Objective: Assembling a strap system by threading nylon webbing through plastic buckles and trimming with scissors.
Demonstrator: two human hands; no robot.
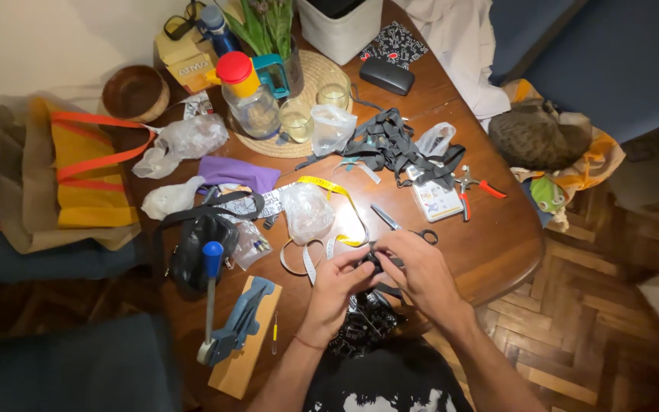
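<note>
Both my hands meet over the near edge of a round wooden table. My left hand and my right hand pinch a small black piece on a black strap between the fingertips. More black strap with buckles hangs down toward my lap. Scissors lie just beyond my right hand. A yellow and white measuring tape curls beside my left hand.
A blue-handled tool on a wooden block sits at the left. A pile of grey webbing, red-handled pliers, plastic bags, a black pouch and a jug crowd the table. A cat lies on the right chair.
</note>
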